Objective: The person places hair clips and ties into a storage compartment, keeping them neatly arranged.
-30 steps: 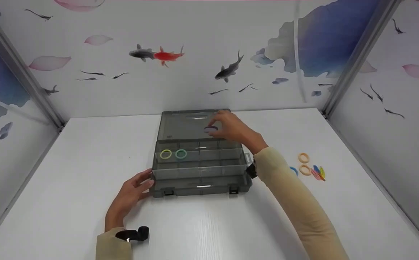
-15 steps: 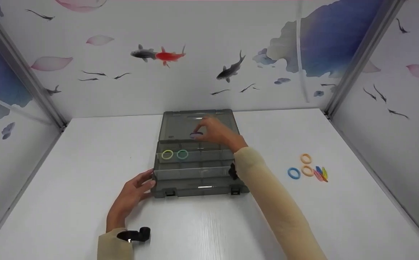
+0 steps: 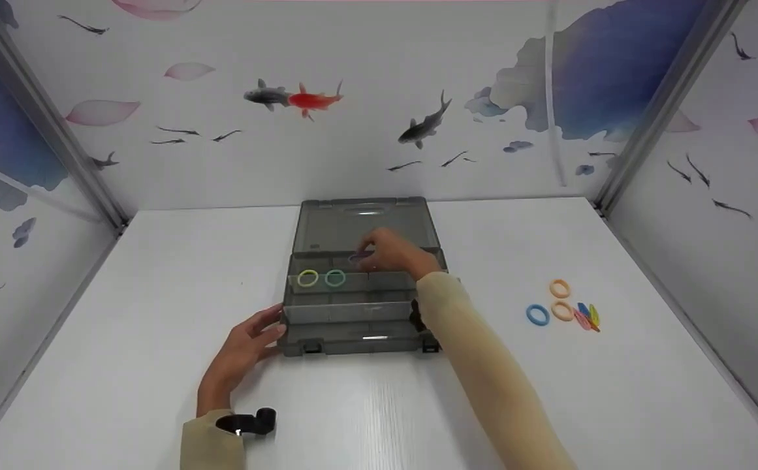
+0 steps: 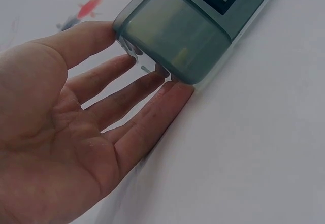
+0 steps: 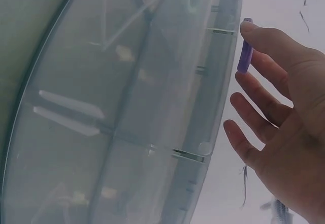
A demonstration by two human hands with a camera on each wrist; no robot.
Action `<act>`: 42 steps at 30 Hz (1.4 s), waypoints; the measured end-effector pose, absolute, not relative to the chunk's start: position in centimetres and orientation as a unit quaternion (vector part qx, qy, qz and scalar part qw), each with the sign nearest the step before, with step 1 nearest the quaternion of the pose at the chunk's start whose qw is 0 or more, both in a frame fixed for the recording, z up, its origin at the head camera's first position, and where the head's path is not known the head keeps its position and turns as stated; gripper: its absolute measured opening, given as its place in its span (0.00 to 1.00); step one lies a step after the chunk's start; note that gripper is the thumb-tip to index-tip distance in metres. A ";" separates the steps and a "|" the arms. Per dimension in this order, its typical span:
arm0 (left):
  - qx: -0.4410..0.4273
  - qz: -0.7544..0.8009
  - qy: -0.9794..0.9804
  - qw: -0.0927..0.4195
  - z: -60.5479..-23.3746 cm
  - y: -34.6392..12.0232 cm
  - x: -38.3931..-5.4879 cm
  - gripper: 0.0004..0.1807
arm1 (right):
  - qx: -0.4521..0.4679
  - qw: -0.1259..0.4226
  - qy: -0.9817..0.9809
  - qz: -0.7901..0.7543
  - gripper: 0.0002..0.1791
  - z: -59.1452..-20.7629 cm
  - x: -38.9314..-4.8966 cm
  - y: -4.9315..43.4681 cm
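Note:
A grey translucent divided storage box point(image 3: 326, 315) stands on the table with its lid point(image 3: 365, 228) folded back. My left hand point(image 3: 243, 346) touches the box's left end; in the left wrist view its fingers point(image 4: 137, 132) lie nearly straight against the corner. Over the back row of compartments, my right hand point(image 3: 392, 251) pinches a purple ring point(image 5: 245, 56) between thumb and forefinger, the other fingers spread. A yellow ring point(image 3: 307, 279) and a green ring point(image 3: 335, 279) sit side by side in the box, left of the right hand.
Right of the box lie a blue ring point(image 3: 538, 314), two orange rings point(image 3: 562, 311) and several small coloured pieces point(image 3: 585, 316) in a cluster. White panels with printed fish point(image 3: 316, 101) close off the back and sides of the white table point(image 3: 157, 294).
My right hand has moved left and down with the purple ring, from over the lid to the back compartments. The left hand has stayed at the box's end.

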State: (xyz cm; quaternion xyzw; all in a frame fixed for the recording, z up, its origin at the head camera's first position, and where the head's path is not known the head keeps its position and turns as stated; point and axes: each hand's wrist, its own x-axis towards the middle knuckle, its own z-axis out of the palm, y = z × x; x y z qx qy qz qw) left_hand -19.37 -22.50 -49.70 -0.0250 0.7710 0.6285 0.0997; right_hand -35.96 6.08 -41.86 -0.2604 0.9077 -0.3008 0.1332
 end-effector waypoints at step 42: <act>-0.029 0.625 0.773 0.104 -49.6 -22.6 -19.3 0.33 | -0.284 0.048 0.892 -0.348 0.24 -37.2 -30.1 12.8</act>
